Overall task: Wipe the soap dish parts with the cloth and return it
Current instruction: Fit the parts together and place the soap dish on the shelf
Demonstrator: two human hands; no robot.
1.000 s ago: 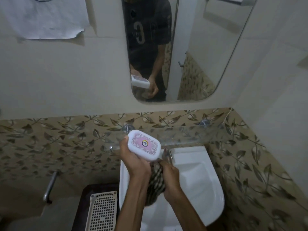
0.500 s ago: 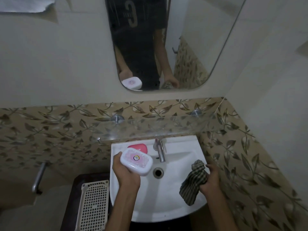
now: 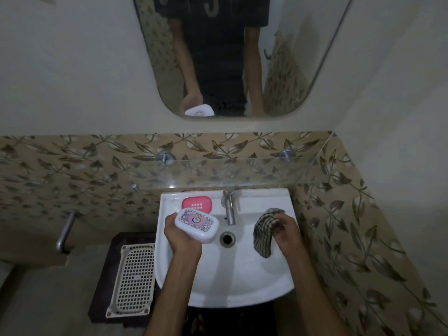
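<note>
My left hand (image 3: 182, 235) grips the white soap dish lid (image 3: 196, 225), pink patterned face up, over the left side of the white basin (image 3: 225, 282). Behind it on the basin's back left ledge lies the pink soap dish part (image 3: 196, 204), partly hidden by the lid. My right hand (image 3: 286, 232) holds the dark checked cloth (image 3: 265, 230) bunched over the basin's right side, its end hanging down into the bowl. The two hands are apart, with the tap between them.
A chrome tap (image 3: 229, 209) stands at the basin's back centre above the drain (image 3: 227, 238). A glass shelf (image 3: 225, 174) juts out over the tap. A mirror (image 3: 242, 54) hangs above. A cream perforated basket (image 3: 133, 277) sits left of the basin.
The hands have separated: the cloth came off the lid and moved right, while the lid came down over the basin's left side. The view has tilted down.
</note>
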